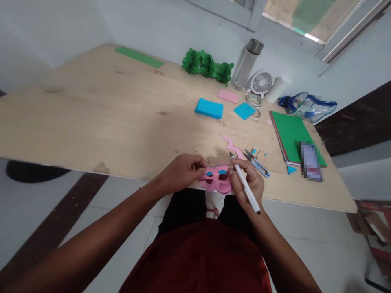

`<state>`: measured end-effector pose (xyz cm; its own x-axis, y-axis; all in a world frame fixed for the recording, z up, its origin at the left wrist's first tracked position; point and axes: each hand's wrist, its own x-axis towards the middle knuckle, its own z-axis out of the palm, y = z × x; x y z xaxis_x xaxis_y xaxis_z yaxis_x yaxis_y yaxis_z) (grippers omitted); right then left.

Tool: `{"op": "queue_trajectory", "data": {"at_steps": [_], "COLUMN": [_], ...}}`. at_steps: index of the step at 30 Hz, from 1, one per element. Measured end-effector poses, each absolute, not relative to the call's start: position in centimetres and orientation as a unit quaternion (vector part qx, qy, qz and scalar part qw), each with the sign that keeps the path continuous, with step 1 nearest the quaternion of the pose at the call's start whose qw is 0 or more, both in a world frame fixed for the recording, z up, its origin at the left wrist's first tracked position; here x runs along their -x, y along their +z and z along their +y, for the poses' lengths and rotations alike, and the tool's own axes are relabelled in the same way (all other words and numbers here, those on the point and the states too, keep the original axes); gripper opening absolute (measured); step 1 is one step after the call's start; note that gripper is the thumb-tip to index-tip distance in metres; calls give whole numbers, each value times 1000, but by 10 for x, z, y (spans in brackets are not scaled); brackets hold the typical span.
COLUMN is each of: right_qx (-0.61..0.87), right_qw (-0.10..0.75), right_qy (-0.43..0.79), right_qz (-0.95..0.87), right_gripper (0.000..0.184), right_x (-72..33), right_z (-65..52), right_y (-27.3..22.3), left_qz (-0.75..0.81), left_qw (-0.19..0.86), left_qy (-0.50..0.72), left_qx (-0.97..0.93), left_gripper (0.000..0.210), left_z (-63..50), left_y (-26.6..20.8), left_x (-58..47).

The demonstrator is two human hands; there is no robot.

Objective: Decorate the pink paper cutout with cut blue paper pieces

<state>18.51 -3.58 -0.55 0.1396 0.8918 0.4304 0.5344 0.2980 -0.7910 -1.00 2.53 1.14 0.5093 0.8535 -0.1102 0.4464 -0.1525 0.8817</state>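
Between my hands, at the table's front edge, is a pink paper cutout [216,186] with scalloped edges and cut openings; blue paper shows through some of them. My left hand [187,171] pinches its left end between thumb and fingers. My right hand [248,179] holds its right end and also grips a white marker [247,186], tilted, with a dark end pointing down toward my wrist. Beside my right hand lie small thread snips [257,163] with blue handles. A wavy pink paper scrap [232,145] rests just beyond the cutout.
Behind are a blue paper stack [209,108], a blue sheet [244,110], tape rolls [254,100], and green paper foliage [207,66]. A glass bottle [246,65] and small fan [262,83] stand by the wall. At right are a green folder [290,136] and a blurred phone [310,161].
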Motion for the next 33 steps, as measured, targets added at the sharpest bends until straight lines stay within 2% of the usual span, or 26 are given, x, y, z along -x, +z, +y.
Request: {"op": "queue_trajectory", "data": {"at_steps": [9,23,29,33], "right_qx": [565,567,569,571], "right_qw": [495,513,500,484], "right_qy": [166,214,190,104], "right_qz": [-639,-608,-625,-655], "right_gripper": [21,21,20,23], "right_x": [-186,-185,-185,-183], "right_z": [-35,-37,-37,-40], "right_y": [-6,-8,-9,1], "left_qz": [434,428,419,424], "left_qw": [480,488,485,484], "left_qy": [219,211,210,209], "left_qx": [-730,-731,-738,-736], "left_gripper": [18,18,19,19], "left_z": [27,26,27,26], "left_y": [9,12,11,11], "left_x": [11,11,12,12]}}
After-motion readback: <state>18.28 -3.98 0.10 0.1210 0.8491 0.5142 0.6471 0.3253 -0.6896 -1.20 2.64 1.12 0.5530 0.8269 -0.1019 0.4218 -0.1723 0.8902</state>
